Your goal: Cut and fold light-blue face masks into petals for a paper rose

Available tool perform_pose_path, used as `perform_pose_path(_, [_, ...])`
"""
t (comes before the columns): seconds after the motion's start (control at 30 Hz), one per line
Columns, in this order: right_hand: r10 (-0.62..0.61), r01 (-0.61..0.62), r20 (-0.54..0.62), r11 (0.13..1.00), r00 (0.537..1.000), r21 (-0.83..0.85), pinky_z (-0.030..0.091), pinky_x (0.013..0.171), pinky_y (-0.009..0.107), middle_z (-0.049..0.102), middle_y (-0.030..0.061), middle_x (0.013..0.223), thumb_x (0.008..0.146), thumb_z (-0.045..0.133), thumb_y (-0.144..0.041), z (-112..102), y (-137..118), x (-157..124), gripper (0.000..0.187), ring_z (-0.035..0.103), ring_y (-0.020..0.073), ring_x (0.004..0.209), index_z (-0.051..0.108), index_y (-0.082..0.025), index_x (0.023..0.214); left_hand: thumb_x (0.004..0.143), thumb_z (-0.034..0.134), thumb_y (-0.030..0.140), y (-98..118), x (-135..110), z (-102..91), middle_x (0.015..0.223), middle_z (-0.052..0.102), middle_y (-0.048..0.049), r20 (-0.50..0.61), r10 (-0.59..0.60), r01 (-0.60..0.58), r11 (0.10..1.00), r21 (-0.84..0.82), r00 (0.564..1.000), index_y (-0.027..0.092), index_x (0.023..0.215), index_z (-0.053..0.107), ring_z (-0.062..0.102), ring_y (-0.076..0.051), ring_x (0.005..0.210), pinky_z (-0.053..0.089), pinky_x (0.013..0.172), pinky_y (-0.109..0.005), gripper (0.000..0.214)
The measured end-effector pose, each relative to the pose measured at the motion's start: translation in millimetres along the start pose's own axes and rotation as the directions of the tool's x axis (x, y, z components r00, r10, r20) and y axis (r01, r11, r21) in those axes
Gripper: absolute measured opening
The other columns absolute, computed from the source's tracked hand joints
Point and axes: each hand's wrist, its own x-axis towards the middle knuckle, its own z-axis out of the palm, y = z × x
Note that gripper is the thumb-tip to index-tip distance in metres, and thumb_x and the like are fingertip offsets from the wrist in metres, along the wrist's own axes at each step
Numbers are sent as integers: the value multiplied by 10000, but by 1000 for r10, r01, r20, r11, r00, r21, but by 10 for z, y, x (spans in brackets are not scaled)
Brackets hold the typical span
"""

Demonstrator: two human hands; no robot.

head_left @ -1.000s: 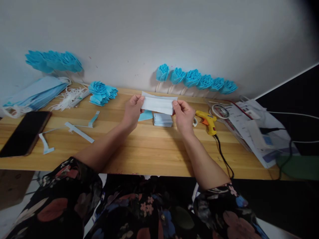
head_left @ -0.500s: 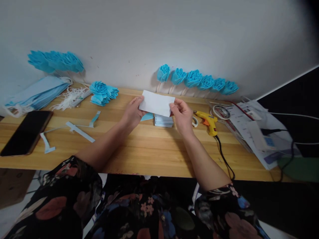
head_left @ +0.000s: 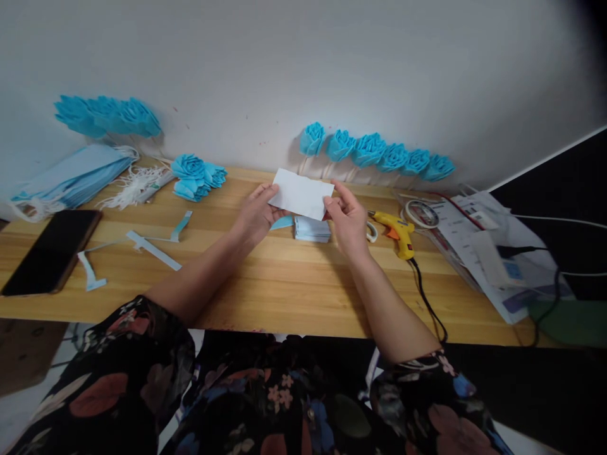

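A white rectangular sheet (head_left: 303, 193) is held flat above the wooden table (head_left: 284, 284) between both hands. My left hand (head_left: 256, 215) pinches its left end and my right hand (head_left: 348, 218) pinches its right end with the forefinger raised. Just below the sheet lies a small stack of pale blue cut pieces (head_left: 312, 229), with one darker blue piece (head_left: 282, 222) beside it.
Blue fabric roses (head_left: 379, 153) line the wall; more roses (head_left: 196, 174) and a stack of blue masks (head_left: 71, 177) lie left. A phone (head_left: 50, 249) and cut strips (head_left: 152, 249) sit left. A yellow glue gun (head_left: 396, 230), tape roll (head_left: 420, 213) and papers (head_left: 493, 253) are right.
The white piece went from a narrow pleated band to a broader flat sheet, and both hands moved slightly away from me toward the wall.
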Motion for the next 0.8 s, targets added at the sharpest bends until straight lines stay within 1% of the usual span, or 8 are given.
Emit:
perform_pose_path(0.13, [42,-40,-26,997,999,70,520,654,342,605,-33,698,826,731,-517,13,-55,-6,522,565,160,636,650,-237,1259,820,804,347,-22,-1,-18,872,756,-48,49,2,-1,1000,-17,999,168,968,653,694,-154,763,541,646,-238,277])
perform_pose_path(0.23, [52,-48,-35,995,998,86,499,640,323,630,-30,704,799,759,-492,24,-96,-15,390,563,148,628,693,-234,1084,827,806,340,-38,12,-36,903,764,-68,60,11,-8,999,-39,998,151,974,675,708,-173,821,553,701,-261,273])
perform_pose_path(0.3, [59,-55,-46,995,997,82,481,623,304,634,-27,702,792,760,-494,24,-114,-18,313,559,141,624,687,-228,940,843,796,324,-45,22,-47,905,763,-70,55,12,-9,998,-59,998,145,966,678,709,-172,820,557,717,-270,247])
perform_pose_path(0.37, [66,-61,-64,995,996,73,466,616,289,619,-28,691,796,750,-507,21,-127,-22,301,548,133,624,658,-224,845,854,789,311,-49,31,-56,904,763,-66,57,11,-6,997,-73,998,145,963,679,712,-170,816,558,721,-270,227])
perform_pose_path(0.5, [45,-39,-103,997,994,59,447,627,273,572,-36,686,834,707,-549,18,-138,-36,333,520,123,631,628,-226,819,876,770,310,-60,40,-66,938,774,-72,76,17,-10,997,-82,997,146,978,686,729,-184,867,574,750,-275,211])
perform_pose_path(0.6, [40,-33,-101,997,994,66,444,632,277,539,-39,684,854,679,-587,20,-133,-45,364,502,125,628,611,-230,824,894,746,299,-70,46,-69,977,782,-78,87,23,-15,996,-91,996,141,992,692,738,-192,922,593,784,-282,194])
perform_pose_path(0.7, [36,-29,-95,997,995,64,431,628,278,532,-38,669,854,685,-593,21,-126,-43,376,490,127,627,604,-228,810,909,728,294,-73,43,-64,1018,788,-77,97,9,1,995,-101,995,155,1015,694,735,-215,1038,602,863,-302,178])
perform_pose_path(0.8, [14,-11,-120,999,993,32,404,619,273,524,-44,647,858,690,-575,16,-121,-31,367,473,122,618,602,-224,798,943,683,285,-71,27,-43,1049,789,-86,115,-11,24,994,-111,993,154,1026,695,714,-242,1138,594,957,-349,156])
